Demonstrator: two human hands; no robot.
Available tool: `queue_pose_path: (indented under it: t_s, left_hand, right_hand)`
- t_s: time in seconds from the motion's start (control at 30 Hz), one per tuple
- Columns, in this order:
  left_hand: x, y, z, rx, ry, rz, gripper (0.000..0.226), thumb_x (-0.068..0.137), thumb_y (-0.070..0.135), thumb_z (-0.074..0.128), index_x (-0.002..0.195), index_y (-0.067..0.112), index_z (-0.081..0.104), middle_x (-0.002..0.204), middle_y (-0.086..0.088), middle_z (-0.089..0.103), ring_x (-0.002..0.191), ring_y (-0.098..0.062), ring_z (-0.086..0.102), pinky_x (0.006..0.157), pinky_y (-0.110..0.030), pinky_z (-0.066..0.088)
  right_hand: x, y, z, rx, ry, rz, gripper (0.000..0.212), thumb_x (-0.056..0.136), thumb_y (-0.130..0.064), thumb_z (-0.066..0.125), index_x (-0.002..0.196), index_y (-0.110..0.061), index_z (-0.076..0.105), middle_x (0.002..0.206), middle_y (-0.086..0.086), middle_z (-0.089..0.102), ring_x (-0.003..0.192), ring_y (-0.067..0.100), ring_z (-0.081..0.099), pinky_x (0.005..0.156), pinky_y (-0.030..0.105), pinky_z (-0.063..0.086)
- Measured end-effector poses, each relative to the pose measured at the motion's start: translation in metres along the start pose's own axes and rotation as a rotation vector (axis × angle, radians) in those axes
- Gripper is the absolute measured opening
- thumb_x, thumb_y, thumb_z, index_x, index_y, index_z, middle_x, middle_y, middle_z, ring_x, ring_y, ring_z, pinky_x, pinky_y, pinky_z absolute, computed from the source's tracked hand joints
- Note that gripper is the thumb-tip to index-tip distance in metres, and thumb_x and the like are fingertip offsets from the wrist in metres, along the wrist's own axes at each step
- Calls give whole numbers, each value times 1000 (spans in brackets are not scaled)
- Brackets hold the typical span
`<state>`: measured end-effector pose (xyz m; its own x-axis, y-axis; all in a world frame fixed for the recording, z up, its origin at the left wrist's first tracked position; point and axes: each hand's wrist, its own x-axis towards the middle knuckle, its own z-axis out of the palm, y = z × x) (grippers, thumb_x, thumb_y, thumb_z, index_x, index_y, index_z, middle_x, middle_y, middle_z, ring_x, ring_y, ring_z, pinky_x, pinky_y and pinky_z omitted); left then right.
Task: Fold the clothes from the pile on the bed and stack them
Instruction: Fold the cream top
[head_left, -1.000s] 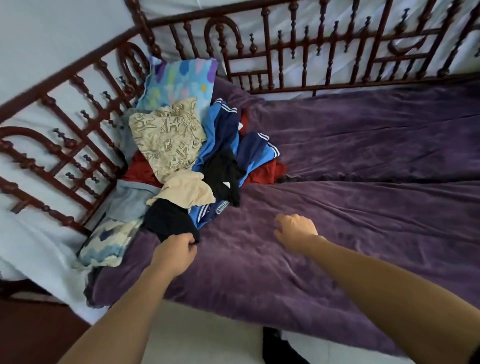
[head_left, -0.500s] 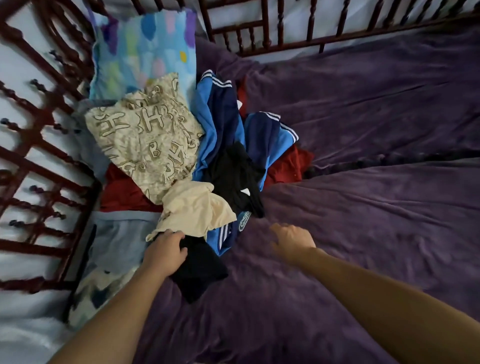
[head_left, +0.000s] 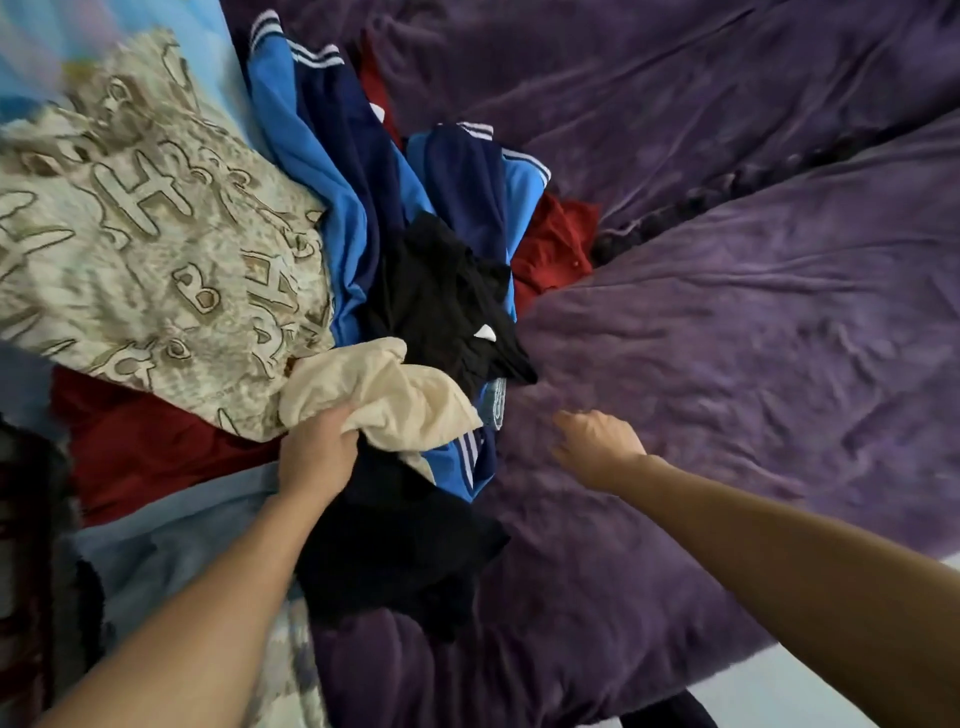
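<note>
Barely beginning, judging by the bed. Gripping a bunched cream garment (head_left: 384, 389) with the left hand (head_left: 317, 457), curling the fingers tightly round its near fold at six o'clock of the pile (head_left: 363, 249). Possibly pinching some of the black cloth (head_left: 400, 545) lying directly beneath too; not telling for sure. Reaching in with the right hand (head_left: 597, 447) at four o'clock of the pile, holding nothing, bending the fingers loosely just above the purple blanket (head_left: 727, 364), near the hem of the blue striped jacket (head_left: 332, 156) but apart from it.

Looking at a tangled heap filling the view from eight round to one o'clock: patterned beige top (head_left: 156, 234) at ten, jacket at twelve, black top (head_left: 447, 291) at centre, red garment (head_left: 556, 244) at one, dark red one (head_left: 145, 441) at eight. Seeing nothing folded and no stack on the blanket. Leaving nearly everything to do: pulling this piece free, spreading it on the blanket at three o'clock, folding, stacking, then repeating for each remaining garment.
</note>
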<state>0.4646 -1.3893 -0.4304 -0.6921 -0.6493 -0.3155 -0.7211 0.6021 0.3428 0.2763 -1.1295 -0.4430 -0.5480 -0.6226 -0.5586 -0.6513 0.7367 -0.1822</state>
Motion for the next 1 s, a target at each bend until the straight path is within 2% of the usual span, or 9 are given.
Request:
queue_pose_path:
  t_s: [0.27, 0.33, 0.4, 0.47, 0.6, 0.73, 0.8, 0.87, 1.0]
  left_hand:
    - [11, 65, -68, -214, -104, 385, 10, 90, 11, 56, 93, 7, 66, 80, -5, 64, 75, -21, 59, 63, -32, 43]
    - [10, 89, -81, -234, -168, 472, 12, 88, 11, 59, 96, 10, 67, 85, -3, 66, 79, -17, 60, 69, -34, 45]
    - [10, 109, -90, -232, -194, 517, 7, 87, 12, 60, 91, 15, 65, 80, 2, 65, 74, -13, 59, 67, -32, 44]
    - [13, 123, -93, -140, -166, 542, 11, 83, 13, 64, 92, 19, 62, 82, 3, 64, 77, -16, 59, 68, -37, 46]
    - [14, 137, -83, 107, -29, 462, 25, 80, 13, 65, 104, 16, 62, 93, 1, 50, 93, -25, 55, 71, -36, 43]
    - [8, 174, -80, 15, -32, 457, 19, 84, 19, 62, 102, 14, 68, 92, -8, 57, 94, -32, 56, 75, -39, 45]
    - [7, 208, -86, -77, -63, 484, 4, 84, 20, 63, 84, 16, 66, 79, -7, 64, 83, -33, 60, 69, -37, 45]
    - [6, 246, -96, -153, -88, 530, 16, 82, 21, 67, 69, 19, 57, 65, 0, 60, 73, -31, 59, 62, -32, 39]
    - [1, 318, -108, -162, -195, 609, 13, 78, 25, 75, 84, 16, 67, 77, -1, 67, 75, -18, 59, 65, -25, 38]
  right_hand:
    - [6, -49, -40, 363, 204, -99, 88, 77, -48, 68, 144, -41, 13, 122, 0, 51, 97, 26, 61, 73, 39, 48]
    - [0, -52, -61, 517, 333, -114, 73, 77, -46, 69, 139, -41, 31, 115, -4, 54, 93, 22, 59, 72, 38, 47]
    - [-7, -46, -82, 561, 478, -91, 33, 78, -29, 69, 110, -26, 60, 97, -4, 61, 90, 26, 61, 67, 35, 43]
    - [-18, -30, -104, 591, 596, -26, 16, 76, -19, 65, 92, -15, 62, 89, 0, 66, 86, 30, 61, 66, 37, 44]
    - [-56, 17, -150, 627, 785, 127, 22, 70, -20, 56, 91, -20, 61, 84, -3, 65, 77, 24, 55, 62, 31, 32]
    - [-103, 76, -176, 585, 869, 244, 16, 74, -15, 54, 89, -17, 59, 75, -6, 57, 72, 24, 53, 60, 31, 31]
    - [-126, 106, -183, 598, 900, 327, 15, 76, -11, 59, 88, -19, 58, 73, -8, 55, 71, 23, 52, 60, 31, 31]
    - [-148, 134, -189, 610, 943, 422, 21, 76, -11, 61, 93, -21, 60, 74, -7, 56, 71, 22, 50, 61, 31, 31]
    - [-184, 192, -197, 614, 999, 594, 27, 75, -10, 61, 99, -23, 61, 83, 4, 64, 80, 29, 56, 64, 32, 36]
